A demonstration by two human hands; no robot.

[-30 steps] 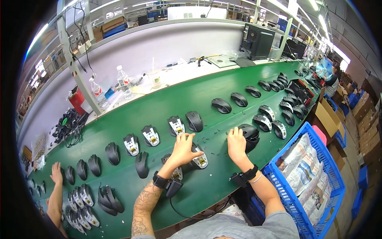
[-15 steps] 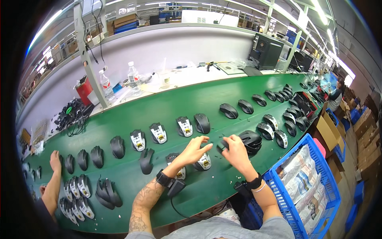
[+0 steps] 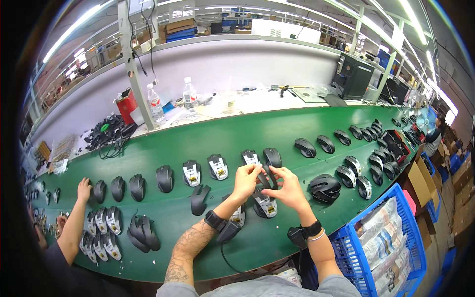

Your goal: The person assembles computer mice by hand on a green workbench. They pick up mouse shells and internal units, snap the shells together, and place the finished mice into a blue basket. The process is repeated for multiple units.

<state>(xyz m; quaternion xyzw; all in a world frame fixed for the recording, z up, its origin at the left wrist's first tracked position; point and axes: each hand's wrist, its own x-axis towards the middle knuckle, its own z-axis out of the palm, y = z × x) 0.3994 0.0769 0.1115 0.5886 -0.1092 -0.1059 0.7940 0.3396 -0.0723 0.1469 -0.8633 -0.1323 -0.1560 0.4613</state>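
Both my hands meet over the green bench. My left hand [image 3: 245, 183] pinches one side of a black mouse shell [image 3: 267, 179], and my right hand [image 3: 291, 190] grips its other side. The fingers cover much of the shell. Just beneath them lies an open mouse base [image 3: 265, 207], white inside with a yellow patch. Another opened base [image 3: 238, 214] is partly hidden by my left wrist. To the left rests a loose black cover [image 3: 199, 200]. Beyond my hands stand a closed black mouse [image 3: 272, 157] and a white-topped open mouse [image 3: 250, 157].
Several black mice and open bases line the green bench [image 3: 232, 133]. A stack of black shells [image 3: 324, 188] sits right of my hands. At the lower right is a blue crate [image 3: 420, 262] holding wrapped packs. A co-worker's hand [image 3: 84, 189] reaches in from the left.
My left hand, earlier spread and holding nothing, has closed on the black shell that my right hand was carrying. The hands have come together above the open base. The view has shifted slightly.
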